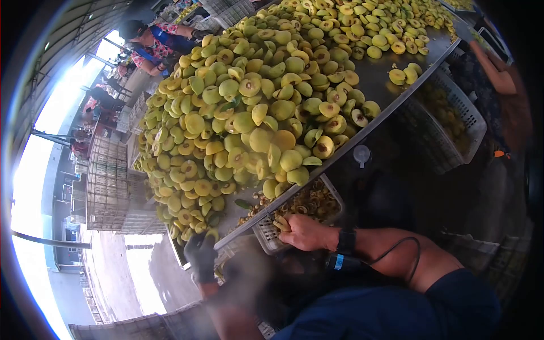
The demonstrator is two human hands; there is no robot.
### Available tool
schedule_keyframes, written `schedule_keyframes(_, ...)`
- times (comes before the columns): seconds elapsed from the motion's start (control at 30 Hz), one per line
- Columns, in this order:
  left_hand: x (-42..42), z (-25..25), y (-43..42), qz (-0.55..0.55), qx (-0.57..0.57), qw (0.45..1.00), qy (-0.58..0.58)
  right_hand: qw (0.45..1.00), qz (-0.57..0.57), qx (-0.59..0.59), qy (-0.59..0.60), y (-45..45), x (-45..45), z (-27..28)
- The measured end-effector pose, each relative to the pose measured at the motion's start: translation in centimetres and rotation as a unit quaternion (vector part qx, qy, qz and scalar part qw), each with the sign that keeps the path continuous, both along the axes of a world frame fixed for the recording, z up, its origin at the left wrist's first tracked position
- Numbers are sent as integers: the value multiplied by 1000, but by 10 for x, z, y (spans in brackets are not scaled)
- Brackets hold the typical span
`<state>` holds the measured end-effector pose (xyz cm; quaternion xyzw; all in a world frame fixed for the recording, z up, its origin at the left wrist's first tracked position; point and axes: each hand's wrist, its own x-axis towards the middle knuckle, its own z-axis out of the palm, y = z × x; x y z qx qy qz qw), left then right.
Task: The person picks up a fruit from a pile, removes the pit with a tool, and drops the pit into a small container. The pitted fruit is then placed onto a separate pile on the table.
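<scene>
A large heap of halved yellow-green stone fruit (pixel 243 113), some cut faces showing brown centres, covers the metal table (pixel 378 110). My left hand (pixel 202 258), in a grey glove, is at the table's near left corner, touching or close to a fruit half (pixel 212 234); its fingers are blurred. Bare and closed, my right hand (pixel 309 233) is over a white plastic crate (pixel 267 237) at the table edge. Small yellowish pieces show at its fingertips, too indistinct to name. Brown and yellow scraps (pixel 311 203) lie in the crate.
Another crate (pixel 468 107) holding fruit stands beyond the table edge at right, near another person's arm (pixel 494 73). A clear plastic cup (pixel 361 154) is beside the table. Across the heap works a person in a patterned top (pixel 148 41). Stacked crates (pixel 106 181) rise at left.
</scene>
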<state>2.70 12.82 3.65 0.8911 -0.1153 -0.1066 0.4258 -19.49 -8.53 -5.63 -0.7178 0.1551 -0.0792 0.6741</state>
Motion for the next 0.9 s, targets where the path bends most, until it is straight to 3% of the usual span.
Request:
schedule_keyframes(0.07, 7, -3, 68, -6, 35, 999, 8, 1000, 18, 13, -1, 1, -1, 5)
schedule_keyframes(0.17, 3, -7, 118, 62, 220, 973, 17, 998, 32, 48, -7, -1, -6, 22)
schedule_keyframes(0.27, 38, -28, 140, 24, 320, 924, -207, 995, 81, 36, 42, -3, -5, 18)
schedule_keyframes(0.37, 67, -18, 66, -56, 145, 983, -93, 998, 29, 55, -23, 1, -4, 11)
schedule_keyframes(0.43, 20, 31, -54, 2, 126, 992, -2, 998, 22, 56, -20, -1, -6, 17)
schedule_keyframes(0.5, 79, -41, -73, -100, 169, 978, -72, 998, 32, 52, -2, -4, -6, 24)
schedule_keyframes(0.63, 101, -95, -141, -94, 184, 978, 41, 996, 57, 54, 38, -13, -3, 29)
schedule_keyframes(0.7, 105, -123, -146, -125, 137, 976, -110, 996, 55, 57, 51, -14, -1, 27)
schedule_keyframes(0.77, 100, -134, -131, -118, 59, 988, -84, 995, 56, 49, 62, -13, 3, 24)
schedule_keyframes(0.83, 49, -75, -136, -81, -54, 988, 118, 998, 43, 14, 37, -13, 8, 15)
schedule_keyframes(0.9, 28, -54, -121, -110, -57, 984, 130, 1000, 25, -8, 15, -10, 8, 16)
